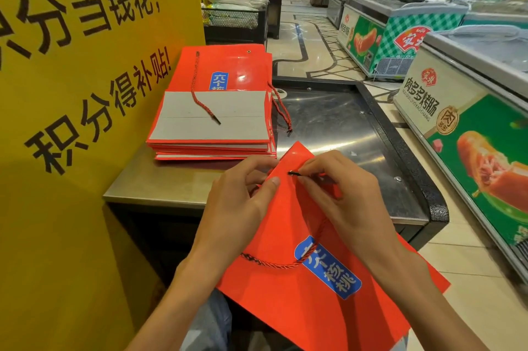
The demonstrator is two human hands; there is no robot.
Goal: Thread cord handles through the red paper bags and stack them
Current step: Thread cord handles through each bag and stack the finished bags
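A flat red paper bag with a blue label lies tilted across my lap and the counter edge. My left hand grips its top corner, thumb on the front. My right hand pinches the black tip of a red twisted cord at that corner; the cord loops down over the bag. Whether the tip is in a hole I cannot tell. A stack of flat red bags sits on the counter behind, with cords hanging over its top and right side.
The steel counter has a black raised rim on its right and far sides. A yellow sign board stands close on the left. Chest freezers line the aisle on the right, with tiled floor between.
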